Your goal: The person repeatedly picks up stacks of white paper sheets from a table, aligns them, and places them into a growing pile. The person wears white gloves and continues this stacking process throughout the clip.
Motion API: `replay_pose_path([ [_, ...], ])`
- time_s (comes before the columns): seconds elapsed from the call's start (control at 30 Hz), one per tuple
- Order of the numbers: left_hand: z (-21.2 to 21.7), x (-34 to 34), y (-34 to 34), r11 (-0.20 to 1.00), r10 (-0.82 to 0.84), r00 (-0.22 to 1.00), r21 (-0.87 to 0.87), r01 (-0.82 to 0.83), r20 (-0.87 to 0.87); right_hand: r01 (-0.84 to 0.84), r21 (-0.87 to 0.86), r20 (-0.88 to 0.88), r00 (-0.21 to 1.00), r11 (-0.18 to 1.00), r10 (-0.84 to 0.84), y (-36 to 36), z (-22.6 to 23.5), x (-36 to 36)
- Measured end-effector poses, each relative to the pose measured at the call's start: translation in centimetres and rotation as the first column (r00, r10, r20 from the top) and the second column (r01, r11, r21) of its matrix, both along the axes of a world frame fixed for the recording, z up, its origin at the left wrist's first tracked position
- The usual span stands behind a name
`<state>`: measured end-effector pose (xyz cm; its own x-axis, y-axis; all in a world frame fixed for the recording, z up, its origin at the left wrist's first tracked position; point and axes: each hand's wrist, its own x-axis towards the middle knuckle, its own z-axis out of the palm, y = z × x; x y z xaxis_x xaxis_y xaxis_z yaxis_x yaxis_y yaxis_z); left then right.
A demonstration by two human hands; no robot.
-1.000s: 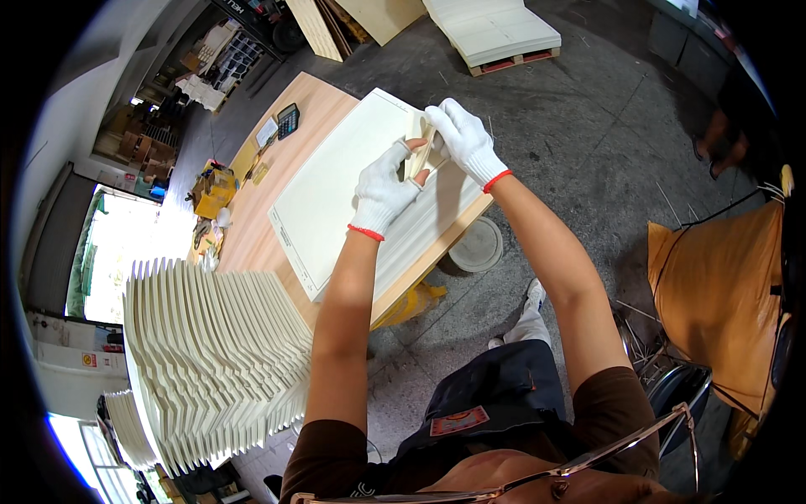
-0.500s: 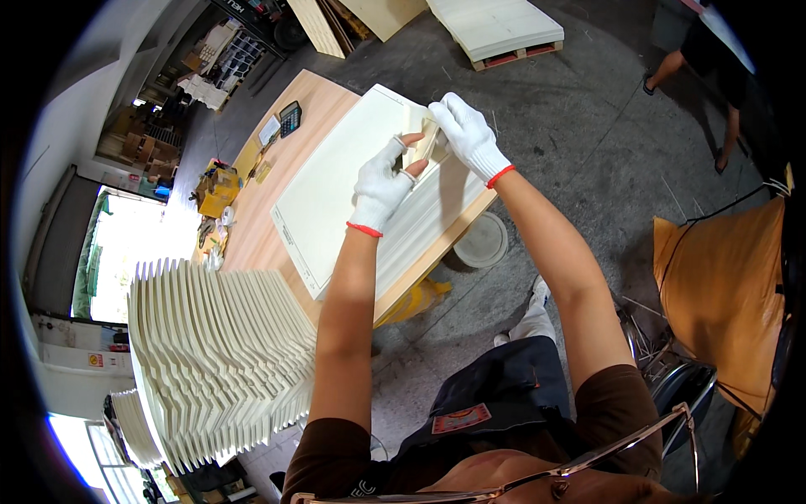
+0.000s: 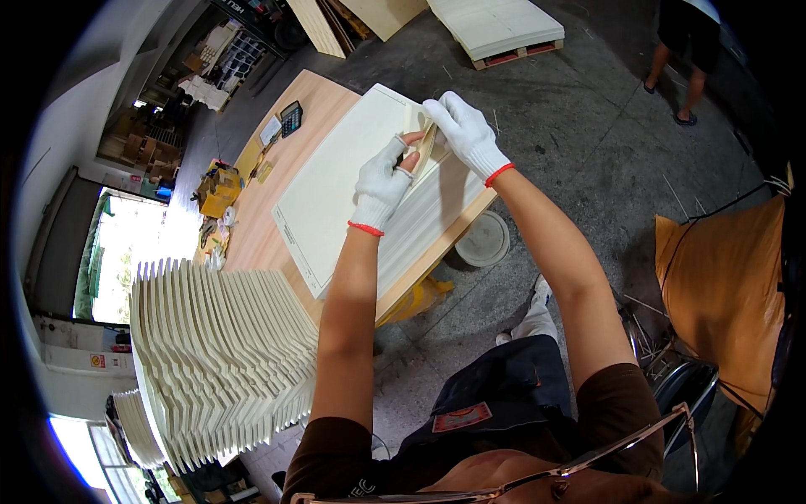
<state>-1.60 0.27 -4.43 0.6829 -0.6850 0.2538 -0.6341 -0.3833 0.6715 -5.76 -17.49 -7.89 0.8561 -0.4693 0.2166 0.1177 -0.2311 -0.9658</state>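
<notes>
My left hand (image 3: 383,185), in a white glove with bare thumb and fingertip, pinches the near side of a pale cream strip (image 3: 426,149). From the far right, my gloved right hand (image 3: 462,133) grips the upper end of that strip, its fingertips partly hidden. The strip looks bent or layered; its material I cannot make out. Both hands are above a stack of large cream sheets (image 3: 323,206) with a thin printed border, lying on a wood-grain table (image 3: 323,94). The strip casts a shadow near the stack's right edge.
At the left stands a tall pile of wavy cream panels (image 3: 218,361). A calculator (image 3: 290,118) and a yellow box (image 3: 218,191) sit along the table's far left. A round lidded bucket (image 3: 484,238) is on the floor. A pallet of sheets (image 3: 497,29), an orange sack (image 3: 714,290) and another person's legs (image 3: 690,84) lie beyond.
My right hand has shifted slightly left, and the strip now stands more curved between my hands. The other person's legs have moved left at the upper right.
</notes>
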Motion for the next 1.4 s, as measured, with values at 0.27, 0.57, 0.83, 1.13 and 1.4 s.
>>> replay_pose_path([
  [0.27, -0.5, 0.4, 0.1, 1.0, -0.008, 1.0, -0.023, 0.008, 0.005, 0.007, -0.027, 0.025, 1.0, 1.0, -0.006, 0.1, -0.2, -0.1],
  [0.57, -0.6, 0.5, 0.1, 0.999, -0.006, 1.0, -0.049, 0.007, 0.024, -0.006, 0.025, 0.023, 1.0, 1.0, 0.005, 0.2, 0.3, -0.5],
  [0.83, -1.2, 0.4, 0.1, 0.999, -0.013, 0.998, 0.036, 0.011, 0.065, -0.034, 0.128, 0.033, 0.999, 0.991, 0.031, 0.2, 0.1, -0.3],
  [1.13, -0.1, -0.6, -0.1, 0.989, 0.058, 0.994, 0.132, -0.07, 0.091, -0.174, -0.58, -0.413, 0.905, 0.796, -0.103, -2.8, 0.3, -3.2],
  [1.4, 0.6, 2.0, -2.9, 0.873, 0.188, 0.945, 0.396, -0.286, 0.269, -0.117, -0.791, -0.17, 0.985, 0.601, -0.033, -3.6, -0.7, -2.4],
])
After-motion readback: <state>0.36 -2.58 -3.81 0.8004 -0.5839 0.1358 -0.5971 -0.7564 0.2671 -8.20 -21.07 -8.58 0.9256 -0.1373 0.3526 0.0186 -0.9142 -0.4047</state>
